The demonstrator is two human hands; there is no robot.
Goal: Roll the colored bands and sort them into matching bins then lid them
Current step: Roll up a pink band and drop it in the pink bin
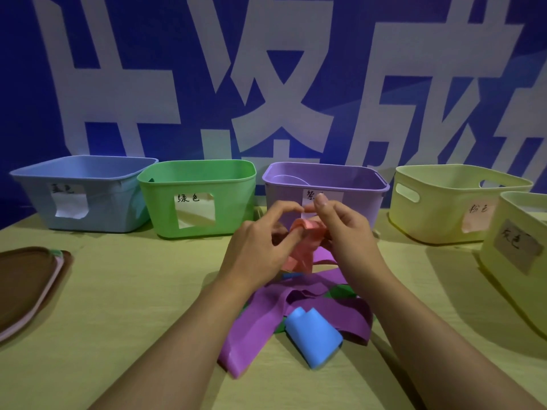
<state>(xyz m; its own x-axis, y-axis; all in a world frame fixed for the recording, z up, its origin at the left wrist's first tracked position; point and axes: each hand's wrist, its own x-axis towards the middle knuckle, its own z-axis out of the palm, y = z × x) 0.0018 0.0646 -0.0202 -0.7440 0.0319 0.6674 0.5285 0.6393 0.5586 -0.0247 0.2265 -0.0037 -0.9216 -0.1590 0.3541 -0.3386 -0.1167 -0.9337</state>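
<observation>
Both hands are up in front of the purple bin (325, 184). Left hand (260, 247) & right hand (343, 226) pinch the pink band (305, 232) with curled fingers; looks partly rolled, hard to tell. Its tail hangs to the pile on the bench (118, 306). Purple bands (260, 321) and a blue roll (313, 335) lie there. Blue bin (88, 193), green bin (198, 199), 2 yellow bins (444, 205) at back. Lids (26, 279) far left.

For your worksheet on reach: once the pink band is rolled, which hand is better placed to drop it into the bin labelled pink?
Probably the right hand: it already pinches the pink band, and the pink-labelled bin stands on its side.
</observation>
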